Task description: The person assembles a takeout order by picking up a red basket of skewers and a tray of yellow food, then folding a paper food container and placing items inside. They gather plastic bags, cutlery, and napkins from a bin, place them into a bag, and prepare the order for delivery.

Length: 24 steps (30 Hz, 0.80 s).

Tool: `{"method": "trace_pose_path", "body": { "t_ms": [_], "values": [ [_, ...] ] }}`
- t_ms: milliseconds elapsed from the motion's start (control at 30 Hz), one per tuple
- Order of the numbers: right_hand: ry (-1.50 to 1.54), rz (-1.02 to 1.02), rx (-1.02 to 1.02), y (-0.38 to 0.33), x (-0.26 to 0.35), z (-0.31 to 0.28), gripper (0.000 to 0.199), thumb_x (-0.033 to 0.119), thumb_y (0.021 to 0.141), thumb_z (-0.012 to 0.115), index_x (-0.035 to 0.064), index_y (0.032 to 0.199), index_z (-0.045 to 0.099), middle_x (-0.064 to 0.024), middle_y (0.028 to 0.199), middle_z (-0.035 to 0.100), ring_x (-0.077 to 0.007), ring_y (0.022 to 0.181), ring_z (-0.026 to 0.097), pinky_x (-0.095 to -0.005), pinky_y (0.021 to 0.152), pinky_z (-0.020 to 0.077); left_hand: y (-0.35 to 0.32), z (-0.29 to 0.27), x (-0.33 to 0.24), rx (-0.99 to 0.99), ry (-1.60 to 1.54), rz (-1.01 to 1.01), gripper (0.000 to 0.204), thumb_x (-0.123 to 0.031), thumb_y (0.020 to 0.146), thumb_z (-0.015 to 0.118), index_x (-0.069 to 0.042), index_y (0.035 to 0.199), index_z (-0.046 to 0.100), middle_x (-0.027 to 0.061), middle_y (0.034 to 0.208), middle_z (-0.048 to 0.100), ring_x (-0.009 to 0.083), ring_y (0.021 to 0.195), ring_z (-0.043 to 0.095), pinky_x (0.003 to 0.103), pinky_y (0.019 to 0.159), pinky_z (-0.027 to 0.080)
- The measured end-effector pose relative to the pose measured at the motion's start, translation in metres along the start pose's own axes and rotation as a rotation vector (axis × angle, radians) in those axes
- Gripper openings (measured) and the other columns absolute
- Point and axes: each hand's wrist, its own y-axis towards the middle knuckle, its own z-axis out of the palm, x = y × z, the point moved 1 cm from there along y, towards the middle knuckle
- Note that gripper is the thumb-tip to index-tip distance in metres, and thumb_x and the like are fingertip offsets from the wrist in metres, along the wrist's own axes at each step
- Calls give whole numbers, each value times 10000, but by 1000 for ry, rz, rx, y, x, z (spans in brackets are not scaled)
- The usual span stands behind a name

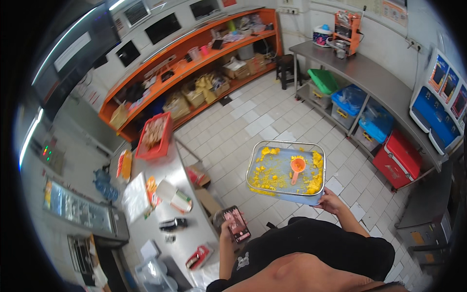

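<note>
My right hand (331, 201) grips the near right corner of a metal mesh basket (251, 170), which sits in a pale blue tray (296, 198). Yellow crumbly food (316, 168) is scattered over the mesh, thickest along the right side. An orange measuring scoop (297, 166) lies among the crumbs, its handle toward me. In my left hand (226, 228) is a smartphone (237, 226) with its screen lit, beside the edge of the steel table.
On the left, the steel table (187, 233) carries a red crate (168, 129) of packed items, bags and a red box. Orange shelving (182, 61) lines the far wall. A steel bench (360, 68) stands at right, with lidded bins and a red cooler (398, 158) below.
</note>
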Motion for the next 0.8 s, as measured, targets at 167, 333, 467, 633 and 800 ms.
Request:
{"method": "trace_pose_path", "body": {
  "t_ms": [167,333,467,633,800],
  "values": [
    [77,-86,-24,92,31,-8,747,-112,607,477,57,1318,323,-168,1126,555,-274,936,630,-424,802,554,154,22,-57,16,-3,4,485,-294,794,581,26,1152,520,133,940,634,279,829,639,389,754,539],
    [-28,-182,30,214,73,-10,787,-83,575,524,55,1327,341,-116,1158,532,-246,909,604,-337,687,566,224,15,-55,-114,-13,-38,477,-323,803,594,1,1149,532,131,943,626,265,804,635,408,766,534],
    [-184,81,59,323,169,31,783,-68,577,550,77,1321,354,-90,1190,513,-243,934,599,-358,679,571,225,19,-51,-298,-353,-121,382,-355,815,630,-29,1009,590,83,825,625,207,681,624,321,643,525],
    [-162,142,286,458,241,115,727,-84,617,528,75,1309,370,-110,1201,522,-264,972,606,-387,690,582,228,9,-78,-559,-178,90,365,-376,840,591,-40,984,598,79,804,631,205,684,624,327,687,511],
    [-175,243,367,560,220,182,681,-79,630,490,60,1286,370,-136,1180,539,-303,954,626,-434,769,577,240,-22,-98,-829,-343,143,387,-380,814,612,-40,998,588,113,830,628,227,764,642,340,708,513]
  ]
}}
